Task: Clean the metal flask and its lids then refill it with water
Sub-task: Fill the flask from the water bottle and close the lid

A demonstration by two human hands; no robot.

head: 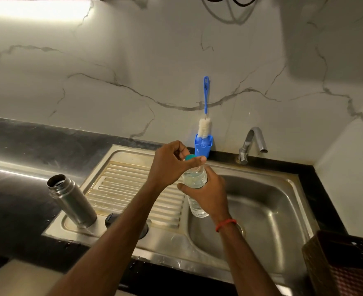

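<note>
The metal flask [72, 200] stands uncapped on the left corner of the sink's drainboard [133, 189]. Two dark lids [111, 219] lie on the drainboard beside it, mostly hidden under my left forearm. My right hand [210, 195] grips a clear plastic water bottle [194, 178] over the edge of the basin. My left hand [172, 163] pinches the bottle's teal cap [190, 157] between thumb and fingers.
A blue bottle brush [205, 116] stands in a blue holder [203, 147] against the marble wall. The chrome tap [252, 144] rises behind the steel basin [261, 201]. A brown woven basket [342, 263] sits at the lower right. Black counter lies to the left.
</note>
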